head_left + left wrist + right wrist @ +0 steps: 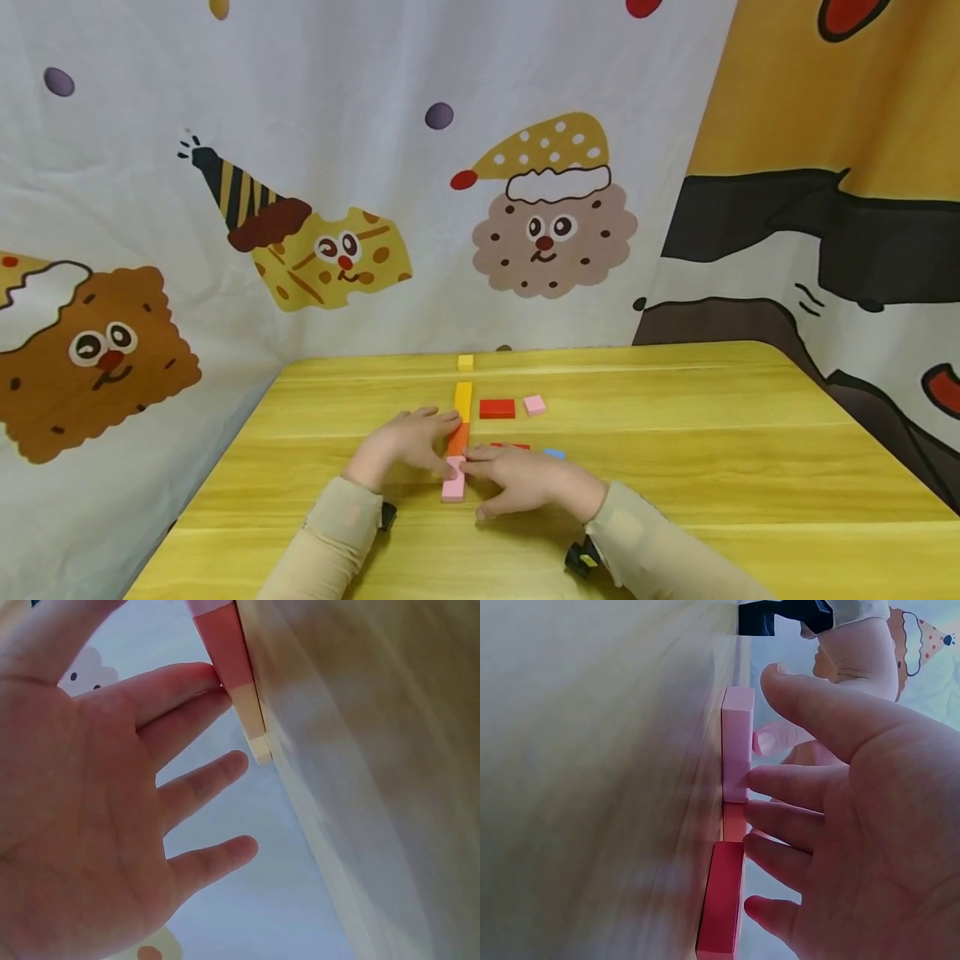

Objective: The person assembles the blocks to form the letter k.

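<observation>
A pink block (453,490), an orange block (458,442) and a yellow block (463,398) lie end to end in a line on the table. From the left side my left hand (405,442) reaches in, its fingertips at the orange and yellow blocks and its thumb over the pink one. My right hand (528,481) comes from the other side with straight fingers. In the right wrist view, its fingertips (761,780) are right at the pink block (738,742) and the orange block (735,823). Neither hand grips a block.
A small yellow block (465,362) lies beyond the line near the far edge. To the right are a red block (497,409) and a small pink block (534,405). The right hand partly hides another red block (510,446) and a blue block (553,454).
</observation>
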`<move>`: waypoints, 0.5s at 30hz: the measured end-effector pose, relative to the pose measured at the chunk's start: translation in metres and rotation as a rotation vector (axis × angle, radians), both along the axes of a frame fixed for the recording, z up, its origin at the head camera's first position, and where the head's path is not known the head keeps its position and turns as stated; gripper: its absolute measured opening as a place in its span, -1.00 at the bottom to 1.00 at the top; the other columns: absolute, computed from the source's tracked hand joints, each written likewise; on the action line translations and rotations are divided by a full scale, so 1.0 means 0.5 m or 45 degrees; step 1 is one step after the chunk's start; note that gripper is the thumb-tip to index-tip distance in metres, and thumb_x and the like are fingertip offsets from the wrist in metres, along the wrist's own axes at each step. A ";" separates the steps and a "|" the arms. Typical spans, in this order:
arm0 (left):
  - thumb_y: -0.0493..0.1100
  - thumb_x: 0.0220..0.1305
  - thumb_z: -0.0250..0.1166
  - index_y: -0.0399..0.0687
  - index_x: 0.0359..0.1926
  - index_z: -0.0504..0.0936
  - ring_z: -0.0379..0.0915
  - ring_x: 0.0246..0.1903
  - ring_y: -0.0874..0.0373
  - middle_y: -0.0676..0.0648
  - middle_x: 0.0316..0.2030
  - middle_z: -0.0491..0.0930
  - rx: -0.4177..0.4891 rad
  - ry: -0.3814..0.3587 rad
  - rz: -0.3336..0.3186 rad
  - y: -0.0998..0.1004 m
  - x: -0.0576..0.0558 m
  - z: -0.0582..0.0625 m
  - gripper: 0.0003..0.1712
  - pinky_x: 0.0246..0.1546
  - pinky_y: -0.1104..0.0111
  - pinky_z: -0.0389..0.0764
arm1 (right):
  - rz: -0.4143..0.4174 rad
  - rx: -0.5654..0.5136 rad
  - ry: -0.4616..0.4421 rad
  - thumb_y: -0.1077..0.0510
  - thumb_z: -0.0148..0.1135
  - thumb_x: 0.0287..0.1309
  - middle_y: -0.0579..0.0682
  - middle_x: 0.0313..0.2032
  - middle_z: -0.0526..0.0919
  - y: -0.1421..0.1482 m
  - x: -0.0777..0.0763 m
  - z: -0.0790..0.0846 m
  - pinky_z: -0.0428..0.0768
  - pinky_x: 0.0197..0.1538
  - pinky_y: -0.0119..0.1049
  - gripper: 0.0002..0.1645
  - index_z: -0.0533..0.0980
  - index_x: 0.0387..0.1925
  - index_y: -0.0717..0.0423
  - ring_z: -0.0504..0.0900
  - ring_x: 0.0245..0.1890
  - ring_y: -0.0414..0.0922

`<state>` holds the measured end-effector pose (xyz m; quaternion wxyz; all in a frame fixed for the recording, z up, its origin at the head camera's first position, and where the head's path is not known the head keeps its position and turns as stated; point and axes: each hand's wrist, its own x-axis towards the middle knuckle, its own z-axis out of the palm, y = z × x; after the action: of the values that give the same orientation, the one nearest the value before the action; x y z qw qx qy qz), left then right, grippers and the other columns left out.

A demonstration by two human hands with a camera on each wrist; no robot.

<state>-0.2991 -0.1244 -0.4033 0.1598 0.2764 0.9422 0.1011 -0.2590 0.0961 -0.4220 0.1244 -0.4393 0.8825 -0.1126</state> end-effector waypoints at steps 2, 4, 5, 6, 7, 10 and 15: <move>0.22 0.03 0.45 -0.02 0.43 0.29 -0.03 0.41 -0.17 0.00 0.43 0.19 0.002 -0.003 0.002 0.000 0.001 0.002 0.00 0.30 -0.24 -0.01 | 0.004 0.006 0.004 -0.23 0.25 0.19 0.06 0.40 0.24 -0.001 -0.001 0.000 0.25 0.35 -0.17 -0.14 0.28 0.40 0.08 0.20 0.39 -0.04; 0.22 0.03 0.45 -0.02 0.43 0.29 -0.02 0.41 -0.17 0.00 0.43 0.20 0.002 0.000 0.006 0.000 0.003 0.002 0.00 0.30 -0.24 0.00 | 0.007 0.014 0.005 -0.24 0.24 0.19 0.06 0.41 0.24 -0.002 -0.001 0.000 0.26 0.35 -0.16 -0.14 0.29 0.40 0.08 0.21 0.39 -0.04; 0.22 0.02 0.45 -0.03 0.43 0.29 -0.02 0.41 -0.17 0.00 0.42 0.20 0.002 0.001 0.008 0.001 0.004 0.003 0.00 0.30 -0.24 0.00 | 0.008 0.021 0.005 -0.24 0.24 0.20 0.05 0.41 0.23 -0.003 -0.001 0.000 0.25 0.35 -0.14 -0.13 0.28 0.40 0.08 0.20 0.39 -0.04; 0.22 0.02 0.45 -0.03 0.43 0.30 -0.01 0.41 -0.17 0.00 0.42 0.20 0.001 0.004 0.010 0.001 0.005 0.003 0.00 0.30 -0.24 0.00 | 0.008 0.027 0.005 -0.24 0.24 0.20 0.05 0.41 0.23 -0.003 -0.001 0.001 0.25 0.36 -0.12 -0.13 0.28 0.40 0.08 0.21 0.39 -0.04; 0.22 0.02 0.45 -0.03 0.42 0.30 -0.01 0.41 -0.17 0.00 0.42 0.21 0.000 0.004 0.013 0.002 0.006 0.004 0.00 0.30 -0.24 0.01 | 0.011 0.033 0.009 -0.25 0.24 0.20 0.05 0.41 0.23 -0.003 -0.001 0.001 0.24 0.36 -0.11 -0.13 0.28 0.40 0.08 0.21 0.39 -0.04; 0.21 0.02 0.45 -0.04 0.42 0.30 0.00 0.41 -0.16 0.00 0.42 0.21 -0.003 0.007 0.020 0.003 0.007 0.004 0.00 0.30 -0.23 0.01 | 0.021 0.049 0.027 -0.25 0.24 0.19 0.04 0.41 0.23 -0.005 0.000 0.001 0.24 0.36 -0.07 -0.12 0.28 0.41 0.08 0.22 0.38 -0.04; 0.21 0.02 0.46 -0.03 0.42 0.31 0.01 0.40 -0.16 0.00 0.41 0.22 -0.012 0.016 0.029 0.004 0.007 0.002 -0.01 0.29 -0.23 0.03 | 0.034 0.080 0.072 -0.27 0.25 0.16 0.03 0.41 0.23 -0.005 -0.002 0.001 0.23 0.36 -0.02 -0.10 0.28 0.41 0.08 0.23 0.38 -0.05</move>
<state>-0.2954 -0.1222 -0.4025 0.1539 0.2657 0.9468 0.0967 -0.2598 0.0936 -0.4212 0.1148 -0.4500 0.8828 -0.0708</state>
